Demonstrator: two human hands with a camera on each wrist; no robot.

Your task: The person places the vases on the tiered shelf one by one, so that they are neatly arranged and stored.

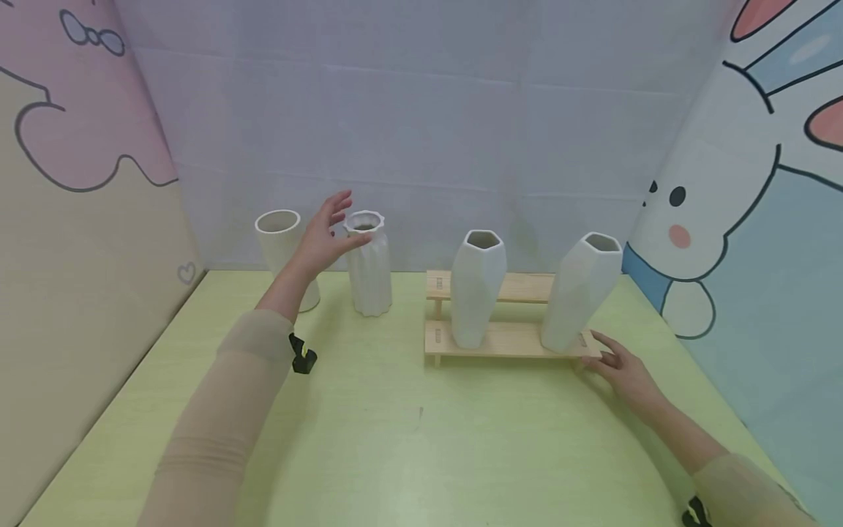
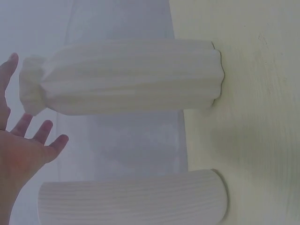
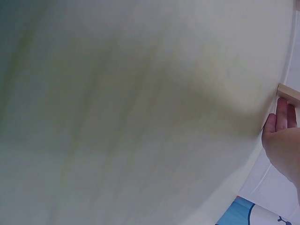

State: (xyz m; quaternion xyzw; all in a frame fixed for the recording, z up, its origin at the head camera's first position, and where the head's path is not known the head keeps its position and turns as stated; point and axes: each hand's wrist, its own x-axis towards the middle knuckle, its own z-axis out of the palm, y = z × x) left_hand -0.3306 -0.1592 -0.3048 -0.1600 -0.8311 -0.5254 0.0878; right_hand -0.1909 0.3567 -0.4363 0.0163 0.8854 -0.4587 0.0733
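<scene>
My left hand (image 1: 320,241) is beside the neck of a white fluted vase (image 1: 370,274) with a wavy rim, thumb and fingers spread apart. In the left wrist view the fingers of the left hand (image 2: 23,150) are extended near that vase's neck; whether they touch it I cannot tell. Partly behind the left forearm stands a white cylindrical vase (image 1: 277,241) with fine ribs. At the right end of a two-tier wooden stand (image 1: 514,335), my right hand (image 1: 626,377) pinches the lower board's corner. Two white faceted vases, one upright (image 1: 477,293) and one leaning right (image 1: 579,296), are on the lower tier.
A pale green table (image 1: 421,439) holds everything. Behind it hangs a plain lilac-grey cloth (image 1: 421,132). Cartoon-printed panels flank both sides, with a white rabbit (image 1: 698,197) on the right one. Each wrist has a black clip (image 1: 303,355) by the sleeve.
</scene>
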